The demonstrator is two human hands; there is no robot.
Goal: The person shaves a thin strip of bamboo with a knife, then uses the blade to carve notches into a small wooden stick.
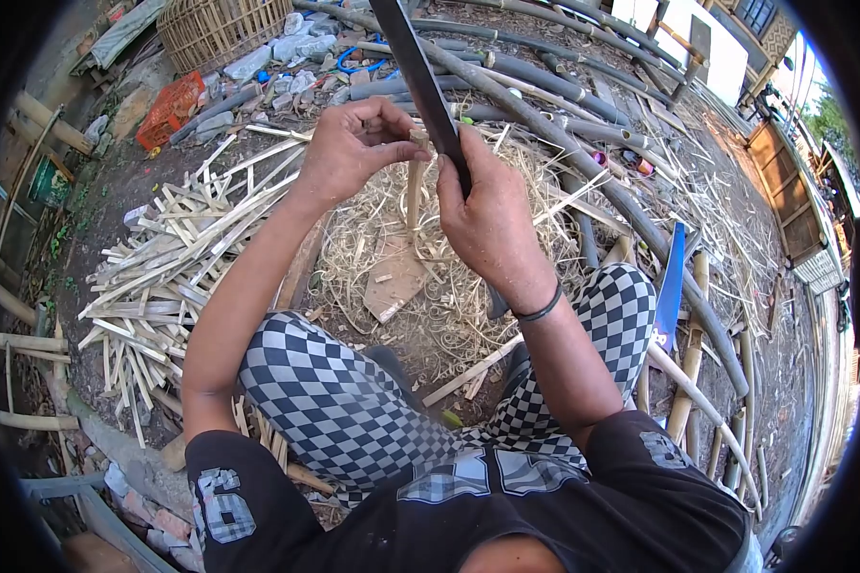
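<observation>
My left hand [342,158] is raised in front of me, its thumb and fingers closed at the top end of a pale bamboo stick [414,196]. The stick stands nearly upright, its lower end near a flat piece of wood [398,282] among the shavings. In my right hand [492,215] is a long dark-bladed knife [419,72], the fingers wrapped around it close beside the stick's top. Its blade points up and away from me. Curled bamboo shavings [354,263] lie below both hands.
A heap of split bamboo strips [177,258] lies on the left. A blue handsaw [672,286] stands at the right near long bamboo poles [631,205]. Farther back are an orange crate [169,110], a woven basket [222,33] and rubble [301,43].
</observation>
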